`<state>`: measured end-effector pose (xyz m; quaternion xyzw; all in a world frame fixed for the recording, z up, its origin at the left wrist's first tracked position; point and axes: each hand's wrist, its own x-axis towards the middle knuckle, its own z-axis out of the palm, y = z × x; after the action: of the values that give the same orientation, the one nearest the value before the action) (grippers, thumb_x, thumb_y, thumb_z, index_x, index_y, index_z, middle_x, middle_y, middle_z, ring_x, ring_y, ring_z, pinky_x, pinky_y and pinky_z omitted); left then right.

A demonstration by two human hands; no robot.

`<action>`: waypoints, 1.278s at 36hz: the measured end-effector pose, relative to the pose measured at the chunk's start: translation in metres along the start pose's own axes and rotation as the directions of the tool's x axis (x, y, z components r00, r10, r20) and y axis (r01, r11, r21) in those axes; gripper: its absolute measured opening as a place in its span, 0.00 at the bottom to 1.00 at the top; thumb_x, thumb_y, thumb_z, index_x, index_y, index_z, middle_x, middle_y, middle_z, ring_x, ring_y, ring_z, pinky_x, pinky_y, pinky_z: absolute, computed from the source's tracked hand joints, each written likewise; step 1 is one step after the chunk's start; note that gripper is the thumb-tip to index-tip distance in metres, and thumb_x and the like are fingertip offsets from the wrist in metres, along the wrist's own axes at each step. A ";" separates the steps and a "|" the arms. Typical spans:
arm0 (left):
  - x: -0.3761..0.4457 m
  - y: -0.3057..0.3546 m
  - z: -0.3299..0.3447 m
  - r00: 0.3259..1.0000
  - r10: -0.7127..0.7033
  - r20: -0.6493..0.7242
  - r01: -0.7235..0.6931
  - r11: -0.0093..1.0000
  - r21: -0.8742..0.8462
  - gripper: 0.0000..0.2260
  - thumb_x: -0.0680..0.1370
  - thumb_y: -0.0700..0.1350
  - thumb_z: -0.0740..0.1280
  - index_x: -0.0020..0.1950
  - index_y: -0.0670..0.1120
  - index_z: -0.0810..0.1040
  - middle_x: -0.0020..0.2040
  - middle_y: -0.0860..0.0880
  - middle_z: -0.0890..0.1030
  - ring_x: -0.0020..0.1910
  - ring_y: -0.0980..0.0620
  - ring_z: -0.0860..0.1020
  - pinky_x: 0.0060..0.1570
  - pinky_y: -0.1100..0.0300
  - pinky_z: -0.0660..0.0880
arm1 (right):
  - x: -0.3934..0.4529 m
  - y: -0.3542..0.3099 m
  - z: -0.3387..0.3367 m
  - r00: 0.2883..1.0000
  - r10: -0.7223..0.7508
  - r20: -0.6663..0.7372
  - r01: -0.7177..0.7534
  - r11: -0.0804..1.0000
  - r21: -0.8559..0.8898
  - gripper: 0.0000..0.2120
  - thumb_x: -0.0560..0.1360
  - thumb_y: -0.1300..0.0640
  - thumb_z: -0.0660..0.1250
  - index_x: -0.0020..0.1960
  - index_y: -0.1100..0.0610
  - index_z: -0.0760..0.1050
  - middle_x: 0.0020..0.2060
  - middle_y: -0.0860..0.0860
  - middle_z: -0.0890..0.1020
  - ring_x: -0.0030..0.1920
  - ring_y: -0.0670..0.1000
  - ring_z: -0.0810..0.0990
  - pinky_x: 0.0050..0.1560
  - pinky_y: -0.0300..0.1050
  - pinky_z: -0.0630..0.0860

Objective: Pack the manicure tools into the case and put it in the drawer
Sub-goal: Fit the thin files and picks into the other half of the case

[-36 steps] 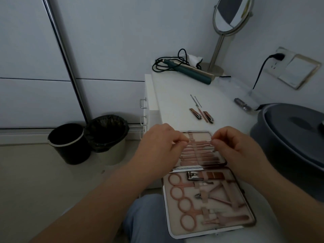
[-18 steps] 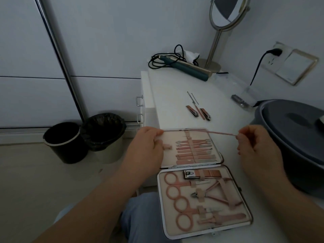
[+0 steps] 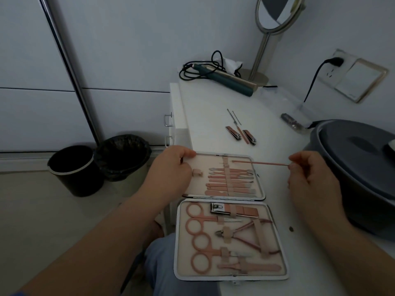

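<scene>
The long white counter [image 3: 213,116] carries everything within easy reach, its near edge at the seated person's lap and the drawer handles [image 3: 168,129] showing on its left face, which is likely where the case is meant to end up. Lying fully open at that near edge is the rectangular pink-lined manicure case with a silver rim [image 3: 275,238], spread flat so both halves can be loaded: the near half already holds rose-gold scissors, a clipper and nippers under its straps, the far half a row of slim rose-gold tools under one vertical elastic band.

The left hand [image 3: 171,169] rests on the far half's left edge, thumb curled over the rim, apparently to pin the case steady. The right hand [image 3: 307,178] pinches one end of a thin rose-gold rod-shaped tool [image 3: 259,163] between thumb and fingertips, holding it level with its free tip over the top of the far half, just right of the band. That looks lined up for sliding under the band into the empty top slot.

Further back, well apart from the case, two small rose-gold nail clippers [image 3: 241,134] and a few thin metal picks [image 3: 234,116] wait loose on the counter, not yet packed.
</scene>
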<state>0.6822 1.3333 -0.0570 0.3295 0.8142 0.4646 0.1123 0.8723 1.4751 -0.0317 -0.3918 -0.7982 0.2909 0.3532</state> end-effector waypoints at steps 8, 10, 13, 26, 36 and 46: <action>0.000 -0.003 0.001 1.000 0.019 0.008 -0.019 1.000 -0.003 0.16 0.73 0.37 0.58 0.56 0.51 0.75 0.52 0.53 0.73 0.45 0.56 0.71 0.35 0.72 0.65 | 0.002 -0.004 0.003 0.999 0.009 0.032 -0.008 0.999 -0.047 0.07 0.78 0.61 0.59 0.49 0.50 0.73 0.42 0.46 0.75 0.44 0.46 0.73 0.46 0.40 0.67; 0.000 -0.004 0.002 1.000 0.022 0.011 -0.021 1.000 -0.004 0.15 0.74 0.37 0.58 0.56 0.51 0.75 0.51 0.54 0.72 0.42 0.59 0.71 0.34 0.77 0.66 | 0.004 -0.003 0.004 0.999 0.024 0.047 -0.022 0.998 -0.058 0.08 0.77 0.61 0.59 0.49 0.51 0.74 0.42 0.46 0.75 0.43 0.45 0.73 0.46 0.40 0.67; 0.000 -0.005 0.002 1.000 0.019 0.006 -0.019 1.000 -0.007 0.15 0.74 0.38 0.58 0.56 0.52 0.75 0.50 0.55 0.71 0.41 0.62 0.70 0.35 0.80 0.65 | 0.009 0.002 0.005 0.995 0.055 0.089 -0.050 0.997 -0.066 0.09 0.77 0.62 0.60 0.46 0.50 0.76 0.38 0.44 0.76 0.39 0.41 0.72 0.40 0.36 0.67; -0.003 -0.003 0.001 1.000 0.017 0.016 -0.017 1.000 0.010 0.15 0.75 0.39 0.58 0.56 0.53 0.75 0.50 0.54 0.73 0.43 0.57 0.72 0.36 0.69 0.65 | 0.039 0.000 0.020 0.965 0.038 0.261 0.025 0.973 -0.231 0.08 0.77 0.60 0.61 0.45 0.49 0.76 0.33 0.41 0.75 0.35 0.40 0.73 0.34 0.34 0.65; -0.007 -0.001 -0.004 0.998 0.043 0.049 -0.040 0.997 -0.061 0.15 0.75 0.43 0.61 0.59 0.57 0.72 0.40 0.62 0.74 0.40 0.61 0.74 0.39 0.64 0.71 | 0.052 -0.016 0.017 0.895 -0.084 0.438 0.330 0.786 -0.523 0.07 0.77 0.53 0.60 0.51 0.49 0.77 0.44 0.46 0.79 0.41 0.45 0.72 0.43 0.40 0.68; -0.014 -0.002 0.005 0.999 0.020 -0.050 -0.023 0.999 -0.049 0.17 0.75 0.45 0.61 0.64 0.53 0.71 0.51 0.57 0.71 0.49 0.58 0.71 0.49 0.63 0.67 | 0.062 -0.023 0.030 0.801 -0.135 0.583 0.534 0.601 -0.594 0.08 0.78 0.53 0.55 0.49 0.51 0.73 0.43 0.47 0.70 0.41 0.47 0.73 0.39 0.41 0.67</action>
<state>0.6948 1.3272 -0.0631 0.3237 0.8015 0.4937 0.0950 0.8113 1.5085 -0.0115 -0.2510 -0.9671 -0.0423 0.0047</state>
